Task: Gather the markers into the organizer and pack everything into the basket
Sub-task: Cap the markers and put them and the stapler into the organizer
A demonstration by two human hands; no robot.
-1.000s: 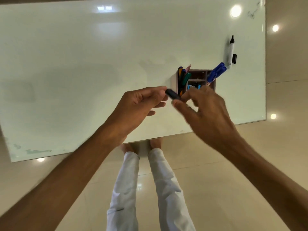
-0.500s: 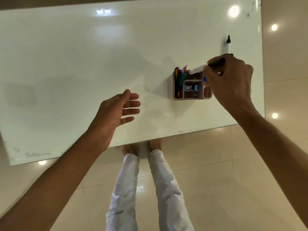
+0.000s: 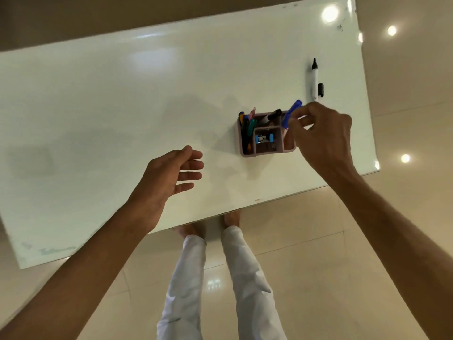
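Glossy white table [image 3: 122, 106]; matt plastic organizer [image 3: 266, 153]; polished tile floor [image 3: 318, 278].

A glossy white worktop [image 3: 122, 119] fills the upper and middle part of the frame, set at a slant so its near edge runs from lower left up toward the right. Round lamp glare shows on it near the upper right corner, with a few dark smudges beside that corner and faint greenish marks near its lower left corner. Below and to the right lies a shiny beige tiled floor [image 3: 318, 278] with bright light spots. At bottom centre, two legs in white trousers [image 3: 220, 278] stand on it, bare feet [image 3: 230, 218] partly hidden under the worktop's edge.
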